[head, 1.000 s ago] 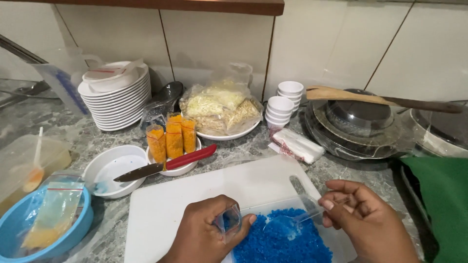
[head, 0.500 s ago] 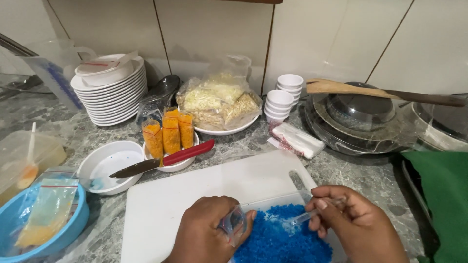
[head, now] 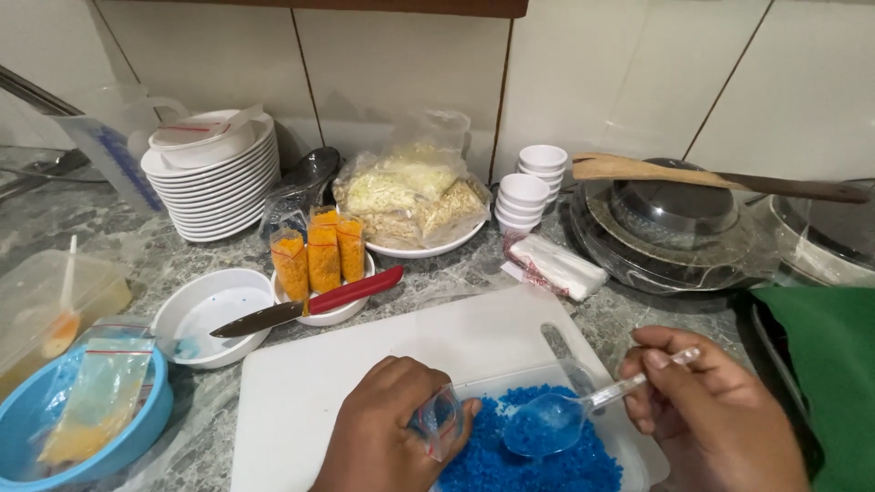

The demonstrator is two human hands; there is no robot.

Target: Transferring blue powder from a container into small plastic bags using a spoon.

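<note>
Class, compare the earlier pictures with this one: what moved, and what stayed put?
The right hand has tipped its clear spoon down into the blue grains. The left hand still pinches the small bag. Knife, plates and bowls unchanged.

Cutting board (head: 383, 364) on marble counter (head: 137, 228)

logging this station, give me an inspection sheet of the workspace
surface: grey stone counter, white cutting board on it
job's things: clear tray of blue granules, clear spoon, small clear bag
clutter: red-handled knife across two white bowls, orange-filled bags, plate stack, small cups, blue bowl
grippers: left hand pinches the bag; right hand holds the spoon
cables: nothing seen
surroundings: white tiled wall, pans with wooden spatula
</note>
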